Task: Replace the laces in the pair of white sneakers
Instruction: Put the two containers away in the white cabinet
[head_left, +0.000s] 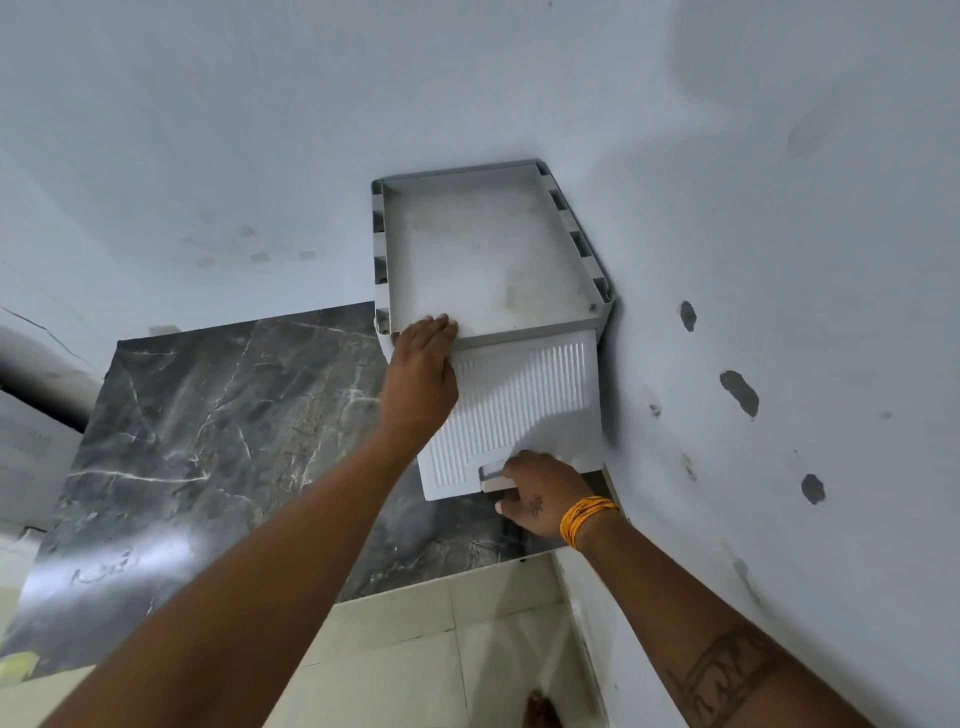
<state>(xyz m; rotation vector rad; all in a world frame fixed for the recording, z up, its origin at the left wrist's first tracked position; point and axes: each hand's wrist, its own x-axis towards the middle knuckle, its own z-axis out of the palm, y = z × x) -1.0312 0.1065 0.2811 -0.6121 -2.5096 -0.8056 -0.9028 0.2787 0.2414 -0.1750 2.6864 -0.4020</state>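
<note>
Against pale walls (208, 130), right hand (540, 493) grips drawer handle (493, 474).

Two hands (418, 384), one drawer unit (488, 260), one marble sheet (218, 431), one wristband (587, 519)

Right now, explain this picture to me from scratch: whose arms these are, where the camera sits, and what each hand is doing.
There is no machine here: a person wears one camera on the head, looking down along both bare arms. In the corner of the room stands a grey plastic drawer unit with a tray-like top. The left hand rests on the unit's front edge, fingers laid over the rim, as if steadying it. The right hand, with orange threads at the wrist, grips the handle of the white ribbed drawer front. Below lie a dark marble-patterned sheet and pale floor tiles. No sneakers or laces show.
</note>
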